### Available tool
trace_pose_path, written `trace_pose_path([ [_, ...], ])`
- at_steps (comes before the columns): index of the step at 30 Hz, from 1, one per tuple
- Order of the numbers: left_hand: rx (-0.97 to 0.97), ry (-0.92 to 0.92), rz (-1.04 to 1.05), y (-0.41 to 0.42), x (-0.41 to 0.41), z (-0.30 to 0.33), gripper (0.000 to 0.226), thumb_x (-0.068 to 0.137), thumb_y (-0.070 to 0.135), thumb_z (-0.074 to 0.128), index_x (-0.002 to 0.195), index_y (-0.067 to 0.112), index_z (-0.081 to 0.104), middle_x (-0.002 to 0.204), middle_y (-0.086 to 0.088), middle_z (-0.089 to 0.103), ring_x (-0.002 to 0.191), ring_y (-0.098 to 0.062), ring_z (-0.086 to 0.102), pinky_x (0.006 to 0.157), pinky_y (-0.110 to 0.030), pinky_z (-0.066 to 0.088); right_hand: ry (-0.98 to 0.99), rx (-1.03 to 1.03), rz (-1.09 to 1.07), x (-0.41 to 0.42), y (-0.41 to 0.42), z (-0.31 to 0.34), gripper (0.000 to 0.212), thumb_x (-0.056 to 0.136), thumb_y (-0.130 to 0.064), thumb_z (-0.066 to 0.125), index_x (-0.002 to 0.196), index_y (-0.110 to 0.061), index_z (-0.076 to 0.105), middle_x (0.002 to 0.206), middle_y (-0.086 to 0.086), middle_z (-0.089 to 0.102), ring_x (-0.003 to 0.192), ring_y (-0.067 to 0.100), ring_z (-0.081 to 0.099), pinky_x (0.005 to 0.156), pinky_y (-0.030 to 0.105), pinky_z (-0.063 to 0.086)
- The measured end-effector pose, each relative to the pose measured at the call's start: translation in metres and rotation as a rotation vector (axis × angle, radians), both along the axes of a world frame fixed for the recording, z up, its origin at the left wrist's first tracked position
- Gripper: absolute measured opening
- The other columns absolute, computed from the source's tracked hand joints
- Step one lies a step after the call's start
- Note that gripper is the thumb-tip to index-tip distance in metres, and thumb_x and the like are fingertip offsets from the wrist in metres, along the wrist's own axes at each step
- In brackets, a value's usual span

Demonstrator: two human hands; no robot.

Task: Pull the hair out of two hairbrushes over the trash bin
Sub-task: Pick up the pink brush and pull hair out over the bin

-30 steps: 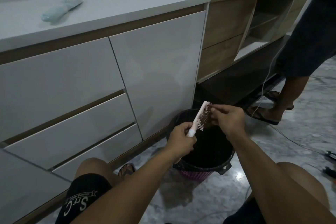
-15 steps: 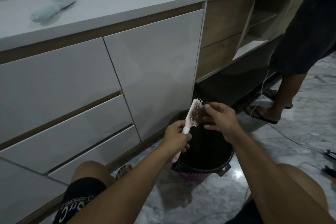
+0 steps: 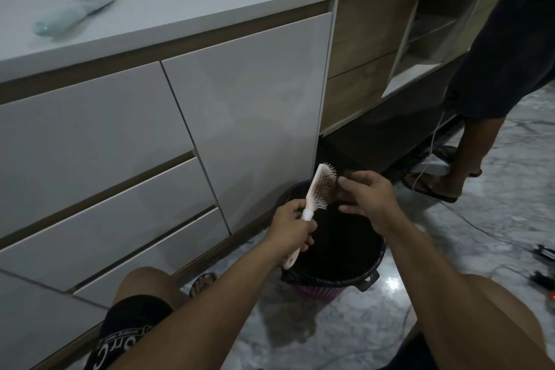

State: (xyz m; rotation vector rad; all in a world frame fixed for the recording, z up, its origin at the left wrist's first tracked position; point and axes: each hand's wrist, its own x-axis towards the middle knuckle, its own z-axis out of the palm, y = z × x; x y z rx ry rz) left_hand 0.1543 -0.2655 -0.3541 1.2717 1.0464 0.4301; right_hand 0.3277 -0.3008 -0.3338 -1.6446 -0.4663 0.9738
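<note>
A: The fingers (image 3: 345, 182) of the right hand (image 3: 368, 198) are curled just beside the bristles, pinching something dark. Hair, maybe; too blurred to say.

B: And the left hand (image 3: 292, 227)?

A: Closed tight around the handle of the pink hairbrush (image 3: 319, 189), held upright, bristles facing right.

B: Where's the bin (image 3: 365, 278)?

A: On the floor (image 3: 465, 234) directly under both hands, beside the white cabinet (image 3: 246, 117).

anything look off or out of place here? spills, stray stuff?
No spills or damage visible. The pink hairbrush sits in the left hand above the lined trash bin; the right hand is at its bristles. One oddity: a white cable trails loosely across the floor by another person's sandalled foot, a possible trip risk.
</note>
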Motion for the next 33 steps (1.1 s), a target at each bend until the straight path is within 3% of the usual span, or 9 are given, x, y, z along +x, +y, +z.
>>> trace_pose_path([
  [3, -0.002, -0.003, -0.006, 0.001, 0.004, 0.001, 0.045, 0.087, -0.001, 0.057, 0.129, 0.016, 0.053, 0.093, -0.007, 0.063, 0.051, -0.013, 0.053, 0.043, -0.026, 0.041, 0.003, 0.028, 0.164, -0.006, -0.005, 0.002, 0.046, 0.075, -0.007, 0.082, 0.114, -0.010, 0.057, 0.107, 0.009, 0.068, 0.092, 0.028, 0.073, 0.062, 0.035, 0.060],
  [6, 0.000, -0.013, 0.002, 0.001, 0.008, 0.004, 0.043, 0.088, 0.000, 0.057, 0.127, 0.016, 0.054, 0.087, -0.006, 0.062, 0.052, -0.014, 0.053, 0.044, -0.027, 0.041, -0.071, 0.064, 0.135, -0.005, -0.004, -0.003, 0.031, 0.073, 0.007, 0.079, 0.098, -0.006, 0.067, 0.103, 0.016, 0.069, 0.091, 0.031, 0.072, 0.065, 0.034, 0.061],
  [11, 0.004, 0.008, 0.005, 0.003, 0.008, 0.004, 0.044, 0.087, -0.001, 0.056, 0.128, 0.016, 0.054, 0.091, -0.006, 0.062, 0.052, -0.013, 0.053, 0.044, -0.026, 0.041, -0.107, 0.050, -0.064, 0.005, -0.002, 0.001, 0.018, 0.075, 0.007, 0.076, 0.081, -0.009, 0.070, 0.094, 0.014, 0.071, 0.085, 0.025, 0.073, 0.072, 0.031, 0.060],
  [14, 0.029, 0.045, 0.006, 0.002, 0.008, 0.000, 0.049, 0.087, 0.000, 0.057, 0.133, 0.017, 0.051, 0.105, -0.012, 0.064, 0.055, -0.013, 0.054, 0.045, -0.025, 0.042, -0.107, 0.100, -0.115, 0.002, -0.003, 0.005, 0.018, 0.078, 0.007, 0.073, 0.083, -0.010, 0.069, 0.094, 0.013, 0.070, 0.087, 0.026, 0.072, 0.071, 0.029, 0.060],
  [19, 0.131, 0.102, -0.023, -0.001, 0.011, 0.000, 0.053, 0.086, 0.003, 0.059, 0.135, 0.022, 0.050, 0.115, -0.011, 0.064, 0.063, -0.015, 0.057, 0.049, -0.024, 0.045, -0.187, 0.061, 0.129, -0.011, -0.003, -0.001, 0.024, 0.078, -0.008, 0.079, 0.100, -0.013, 0.070, 0.100, 0.006, 0.072, 0.090, 0.020, 0.072, 0.070, 0.037, 0.063],
  [22, 0.171, 0.116, -0.034, -0.001, 0.012, -0.001, 0.055, 0.085, 0.005, 0.059, 0.136, 0.024, 0.050, 0.115, -0.011, 0.064, 0.069, -0.016, 0.056, 0.051, -0.025, 0.045, -0.266, 0.070, 0.161, -0.015, -0.004, -0.002, 0.023, 0.077, -0.007, 0.080, 0.097, -0.017, 0.073, 0.097, 0.001, 0.073, 0.088, 0.015, 0.072, 0.067, 0.030, 0.063],
  [26, 0.188, 0.114, -0.020, -0.001, 0.011, -0.003, 0.053, 0.084, 0.003, 0.057, 0.134, 0.022, 0.052, 0.107, -0.010, 0.065, 0.075, -0.019, 0.055, 0.063, -0.032, 0.047, -0.236, 0.090, 0.040, -0.013, 0.000, -0.002, 0.018, 0.078, 0.002, 0.076, 0.094, -0.004, 0.075, 0.091, 0.008, 0.074, 0.084, 0.019, 0.073, 0.069, 0.027, 0.062],
  [29, 0.114, 0.097, -0.013, 0.001, 0.011, -0.004, 0.052, 0.088, 0.004, 0.055, 0.137, 0.020, 0.047, 0.118, -0.013, 0.062, 0.068, -0.018, 0.056, 0.054, -0.029, 0.046, -0.213, 0.100, -0.148, -0.004, 0.004, -0.003, 0.014, 0.080, 0.004, 0.073, 0.091, -0.005, 0.075, 0.090, 0.011, 0.073, 0.082, 0.022, 0.073, 0.071, 0.030, 0.061],
  [33, 0.061, 0.076, -0.038, 0.000, 0.010, -0.002, 0.055, 0.088, 0.004, 0.055, 0.140, 0.020, 0.044, 0.124, -0.013, 0.059, 0.063, -0.015, 0.055, 0.050, -0.026, 0.044, -0.204, 0.079, -0.260, 0.001, 0.002, -0.007, 0.013, 0.086, 0.001, 0.068, 0.095, -0.007, 0.072, 0.091, 0.010, 0.069, 0.077, 0.019, 0.069, 0.059, 0.024, 0.059],
])
